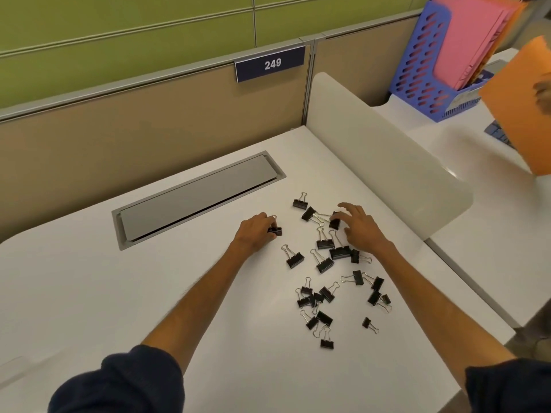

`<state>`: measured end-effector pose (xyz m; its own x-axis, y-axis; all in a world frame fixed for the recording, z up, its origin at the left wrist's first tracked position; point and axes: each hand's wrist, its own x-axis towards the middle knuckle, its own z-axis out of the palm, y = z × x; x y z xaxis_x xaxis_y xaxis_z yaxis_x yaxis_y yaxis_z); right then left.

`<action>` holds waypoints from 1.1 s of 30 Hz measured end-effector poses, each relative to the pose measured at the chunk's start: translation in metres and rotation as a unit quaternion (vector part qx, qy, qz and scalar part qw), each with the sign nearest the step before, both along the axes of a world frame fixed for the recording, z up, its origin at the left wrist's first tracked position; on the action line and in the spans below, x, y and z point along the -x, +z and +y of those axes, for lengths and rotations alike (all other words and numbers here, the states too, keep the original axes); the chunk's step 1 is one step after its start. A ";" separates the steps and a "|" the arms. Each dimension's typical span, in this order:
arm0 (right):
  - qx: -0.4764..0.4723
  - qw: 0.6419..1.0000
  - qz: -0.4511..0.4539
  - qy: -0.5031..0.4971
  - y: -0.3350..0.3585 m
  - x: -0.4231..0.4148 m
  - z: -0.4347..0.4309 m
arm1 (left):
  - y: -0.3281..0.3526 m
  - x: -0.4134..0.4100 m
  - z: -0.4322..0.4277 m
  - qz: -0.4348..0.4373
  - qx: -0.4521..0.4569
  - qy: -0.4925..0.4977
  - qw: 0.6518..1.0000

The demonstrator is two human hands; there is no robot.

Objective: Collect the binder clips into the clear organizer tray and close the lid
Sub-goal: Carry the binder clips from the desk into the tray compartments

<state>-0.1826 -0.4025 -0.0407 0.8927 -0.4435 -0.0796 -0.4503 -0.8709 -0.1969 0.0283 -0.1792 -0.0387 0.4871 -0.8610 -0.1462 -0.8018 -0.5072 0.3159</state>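
Observation:
Several black binder clips with silver wire handles lie scattered over the right half of the white desk (pixel 119 293), among them one clip (pixel 295 259) in the middle and a cluster (pixel 313 298) nearer me. My left hand (pixel 256 232) is closed around one binder clip (pixel 275 230) at the left edge of the scatter. My right hand (pixel 359 226) hovers with fingers spread over the far clips, its fingertips at a clip (pixel 334 222). No clear organizer tray is in view.
A grey cable-port flap (pixel 190 198) is set into the desk behind my left hand. A white divider panel (pixel 387 156) stands to the right. Beyond it are a blue file rack (pixel 423 70) with pink folders and an orange folder (pixel 524 114) held by another person's hand.

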 end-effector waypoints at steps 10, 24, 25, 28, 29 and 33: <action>-0.047 0.998 0.034 0.006 0.010 0.000 0.009 | 0.007 0.019 0.017 -0.049 -0.016 -0.029 0.998; -0.009 0.997 -0.078 0.024 0.043 -0.017 0.067 | 0.054 0.034 0.054 -0.084 0.105 0.054 0.989; -0.013 0.996 -0.087 0.030 0.047 -0.023 0.076 | 0.057 0.035 0.060 -0.080 0.112 0.062 0.989; -0.028 0.992 -0.109 0.051 0.057 -0.039 0.103 | 0.068 0.036 0.081 -0.068 0.132 0.086 0.985; -0.031 0.991 -0.113 0.061 0.060 -0.043 0.112 | 0.071 0.035 0.089 -0.064 0.135 0.094 0.984; -0.047 0.988 -0.123 0.076 0.066 -0.051 0.137 | 0.076 0.037 0.114 -0.057 0.127 0.104 0.985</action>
